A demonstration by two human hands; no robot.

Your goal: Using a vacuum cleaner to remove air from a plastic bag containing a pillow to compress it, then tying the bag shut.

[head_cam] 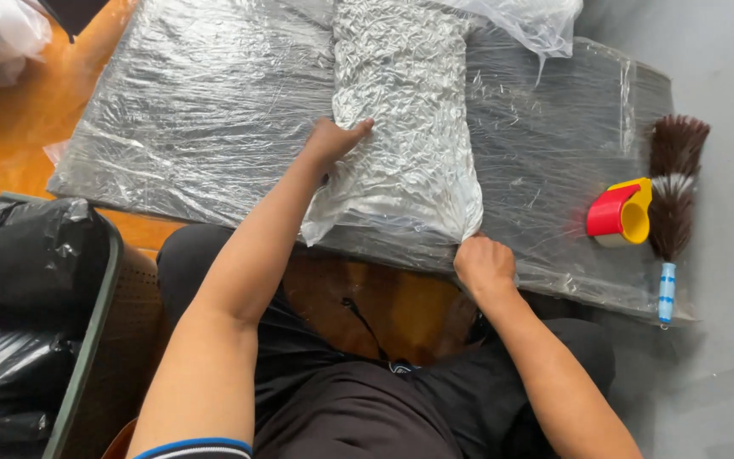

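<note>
Fingers of the left hand [333, 140] are pressed flat on the left edge of the crinkled plastic packet [405, 127], thumb stretched over its top, so the packet is steadied there rather than gripped. From this hand the packet lies toward three o'clock. The right hand [484, 265] is clenched, and the packet's near right corner appears pinched in it; from there the packet runs toward eleven o'clock. Its long axis is set from six to twelve o'clock, away from the body. The packet rests on a dark board wrapped in clear film [180, 110]. Well apart, at three o'clock, a red and yellow tape dispenser [620, 212] touches a feather duster [673, 191].
</note>
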